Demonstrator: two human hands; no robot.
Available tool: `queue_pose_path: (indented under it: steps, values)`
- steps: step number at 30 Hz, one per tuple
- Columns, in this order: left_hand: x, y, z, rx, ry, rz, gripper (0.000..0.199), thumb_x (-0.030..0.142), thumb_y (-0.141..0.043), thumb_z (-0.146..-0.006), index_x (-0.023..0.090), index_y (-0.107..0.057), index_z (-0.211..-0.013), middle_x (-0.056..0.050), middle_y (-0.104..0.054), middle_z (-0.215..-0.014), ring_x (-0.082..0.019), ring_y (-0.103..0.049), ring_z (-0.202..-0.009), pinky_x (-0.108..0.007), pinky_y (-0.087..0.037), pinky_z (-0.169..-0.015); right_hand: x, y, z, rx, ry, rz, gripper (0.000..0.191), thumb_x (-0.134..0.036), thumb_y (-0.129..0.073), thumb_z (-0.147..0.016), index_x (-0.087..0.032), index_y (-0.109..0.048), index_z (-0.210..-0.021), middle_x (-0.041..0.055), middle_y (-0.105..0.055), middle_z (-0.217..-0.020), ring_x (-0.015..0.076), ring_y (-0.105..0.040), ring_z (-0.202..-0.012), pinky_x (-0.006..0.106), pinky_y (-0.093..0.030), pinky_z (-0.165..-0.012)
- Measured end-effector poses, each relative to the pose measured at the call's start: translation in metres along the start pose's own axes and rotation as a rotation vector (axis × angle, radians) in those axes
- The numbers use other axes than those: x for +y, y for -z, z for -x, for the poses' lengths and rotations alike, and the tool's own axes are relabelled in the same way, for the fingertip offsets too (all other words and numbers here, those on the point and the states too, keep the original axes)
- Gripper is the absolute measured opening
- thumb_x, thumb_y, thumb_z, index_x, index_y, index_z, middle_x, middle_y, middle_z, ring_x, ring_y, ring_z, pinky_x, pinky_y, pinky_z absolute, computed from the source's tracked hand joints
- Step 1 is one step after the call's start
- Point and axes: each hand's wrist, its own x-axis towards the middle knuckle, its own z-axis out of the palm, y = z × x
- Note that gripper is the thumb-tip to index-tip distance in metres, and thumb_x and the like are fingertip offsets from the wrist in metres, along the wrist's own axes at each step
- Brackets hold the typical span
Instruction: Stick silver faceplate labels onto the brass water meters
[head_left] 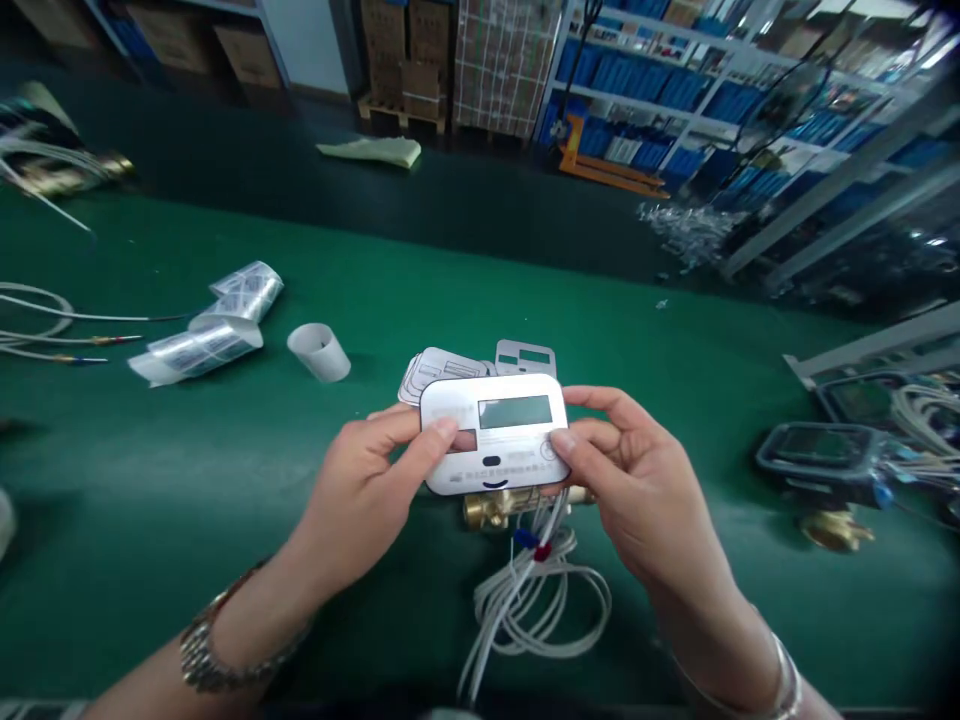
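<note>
A white faceplate label point(517, 455) with rounded corners, a greenish window and a smaller cutout is held up in the middle. My left hand point(375, 480) pinches its left end between thumb and fingers. At the right end, my right hand point(637, 475) grips it the same way. Partly hidden behind it lie more white labels point(442, 366) and a grey plate with cutouts point(534, 356). Below it a brass fitting point(495, 510) shows, with coiled white cables point(551, 610) bearing a blue and a red tag.
Rolled label strips point(210, 335) and a white ring-shaped roll point(319, 352) lie to the left, beside loose cables point(45, 320). At the right are a dark meter point(821, 455) with brass fitting and grey metal bars point(877, 345). Shelves of blue boxes point(637, 75) stand behind.
</note>
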Motion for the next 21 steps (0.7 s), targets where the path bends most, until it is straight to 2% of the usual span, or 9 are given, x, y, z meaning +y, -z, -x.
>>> queue_pose_path:
  steps: [2, 6, 12, 14, 16, 17, 18, 19, 21]
  values:
    - [0.006, -0.001, 0.028, 0.07, 0.099, 0.071, 0.035, 0.045, -0.062, -0.099, 0.022, -0.08, -0.08, 0.0, -0.072, -0.072, -0.016, -0.06, -0.067, -0.027, -0.043, -0.061, -0.002, -0.012, 0.02, -0.026, 0.018, -0.009, 0.035, -0.031, -0.08, -0.091, -0.022, -0.061, -0.118, -0.0031, -0.076, -0.074, 0.0115, -0.072, -0.06, 0.018, -0.061, -0.057]
    - [0.012, 0.005, 0.073, 0.199, 0.104, 0.066, 0.034, 0.041, -0.063, -0.098, 0.024, -0.079, -0.075, 0.003, -0.069, -0.068, -0.012, -0.053, -0.06, -0.025, -0.041, -0.059, -0.006, -0.03, 0.054, -0.046, 0.064, 0.017, 0.033, -0.029, -0.079, -0.091, -0.024, -0.061, -0.119, -0.0046, -0.075, -0.073, 0.0108, -0.072, -0.062, 0.017, -0.062, -0.06]
    - [0.024, 0.014, 0.105, 0.27, 0.058, 0.037, 0.032, 0.038, -0.064, -0.097, 0.025, -0.08, -0.073, 0.004, -0.067, -0.066, -0.01, -0.048, -0.056, -0.024, -0.042, -0.06, -0.005, -0.04, 0.085, -0.052, 0.171, 0.139, 0.031, -0.031, -0.073, -0.096, -0.025, -0.06, -0.124, -0.0025, -0.076, -0.079, 0.0139, -0.073, -0.065, 0.023, -0.064, -0.06]
    - [0.024, 0.015, 0.108, 0.283, 0.067, 0.038, 0.032, 0.038, -0.064, -0.096, 0.024, -0.08, -0.072, 0.003, -0.067, -0.066, -0.011, -0.051, -0.058, -0.024, -0.04, -0.058, 0.0, -0.043, 0.09, 0.036, 0.363, 0.332, 0.04, -0.03, -0.071, -0.097, -0.026, -0.057, -0.134, 0.0048, -0.079, -0.105, 0.0196, -0.078, -0.086, 0.031, -0.068, -0.072]
    - [0.022, 0.016, 0.108, 0.274, 0.114, 0.08, 0.032, 0.039, -0.066, -0.094, 0.021, -0.078, -0.071, 0.002, -0.067, -0.064, -0.012, -0.052, -0.058, -0.024, -0.038, -0.055, 0.009, -0.048, 0.091, 0.09, 0.699, 0.65, 0.055, -0.031, -0.076, -0.094, -0.027, -0.053, -0.144, 0.012, -0.067, -0.142, 0.03, -0.069, -0.124, 0.048, -0.062, -0.101]
    - [0.021, 0.016, 0.108, 0.251, 0.149, 0.123, 0.033, 0.04, -0.067, -0.093, 0.019, -0.076, -0.069, 0.002, -0.066, -0.063, -0.012, -0.052, -0.058, -0.024, -0.037, -0.054, 0.015, -0.052, 0.091, 0.055, 0.867, 0.818, 0.061, -0.03, -0.077, -0.093, -0.025, -0.052, -0.148, 0.0129, -0.058, -0.153, 0.0338, -0.058, -0.139, 0.054, -0.051, -0.115]
    - [0.018, 0.016, 0.109, 0.215, 0.179, 0.174, 0.036, 0.042, -0.066, -0.093, 0.018, -0.074, -0.068, 0.001, -0.066, -0.063, -0.012, -0.052, -0.058, -0.024, -0.037, -0.053, 0.022, -0.056, 0.09, -0.028, 0.999, 0.963, 0.064, -0.028, -0.076, -0.094, -0.022, -0.05, -0.152, 0.0134, -0.053, -0.158, 0.035, -0.05, -0.146, 0.057, -0.041, -0.124]
    - [0.016, 0.017, 0.11, 0.176, 0.194, 0.226, 0.04, 0.044, -0.064, -0.095, 0.017, -0.07, -0.066, 0.0, -0.065, -0.063, -0.013, -0.052, -0.058, -0.024, -0.038, -0.054, 0.029, -0.061, 0.089, -0.134, 1.082, 1.06, 0.062, -0.023, -0.071, -0.096, -0.018, -0.048, -0.154, 0.0142, -0.052, -0.159, 0.034, -0.047, -0.148, 0.056, -0.036, -0.126]
    - [0.009, 0.019, 0.113, 0.147, 0.163, 0.273, 0.051, 0.048, -0.052, -0.102, 0.017, -0.064, -0.063, -0.001, -0.062, -0.061, -0.014, -0.054, -0.059, -0.026, -0.043, -0.058, 0.043, -0.071, 0.084, -0.265, 1.117, 1.089, 0.052, -0.009, -0.054, -0.102, -0.013, -0.048, -0.153, 0.0143, -0.061, -0.15, 0.0266, -0.057, -0.141, 0.045, -0.045, -0.121]
